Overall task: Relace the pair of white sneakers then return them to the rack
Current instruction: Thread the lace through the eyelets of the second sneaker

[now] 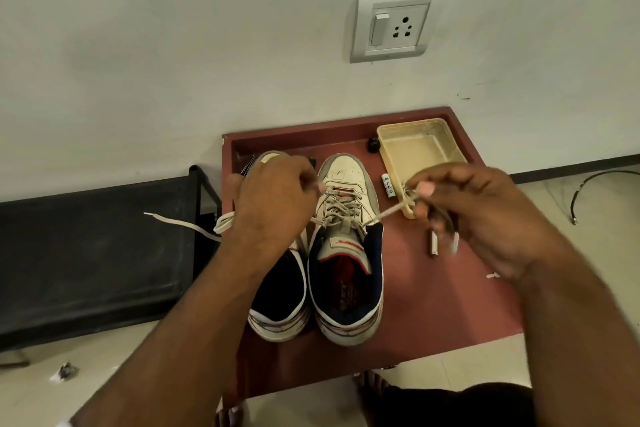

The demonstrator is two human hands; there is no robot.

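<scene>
In the head view, the pair of white sneakers stands side by side on the red worktop (450, 288), toes toward the wall at 12 o'clock and heels toward the person at 6 o'clock, an orientation that presents the eyelet rows directly to both hands. The right sneaker (346, 253) carries a lace (341, 208) crossed through its eyelets up to the tongue; the two free ends run outward at roughly 9 and 3 o'clock. The left hand (273, 198) is closed, pinching one lace end just beside the upper eyelets, and it lies over the forepart of the left sneaker (280, 302), hiding that shoe's eyelets, so its lacing state cannot be determined. The right hand (485, 215) is closed on the other lace end, held taut at 3 o'clock from the shoe and raised above the worktop; the opposing pull is judged to even out and tighten the crossings before a knot. A second, loose lace (180, 224) trails off the worktop edge at 9 o'clock, likely reserved for the left sneaker. A beige plastic tray (394, 135) sits at 1 o'clock from the shoes, with a small battery (388, 185) between it and the right sneaker. A black rack (86, 253) lies at 9 o'clock, well apart from the right hand. A wall socket (394, 26) is mounted at 12 o'clock.
</scene>
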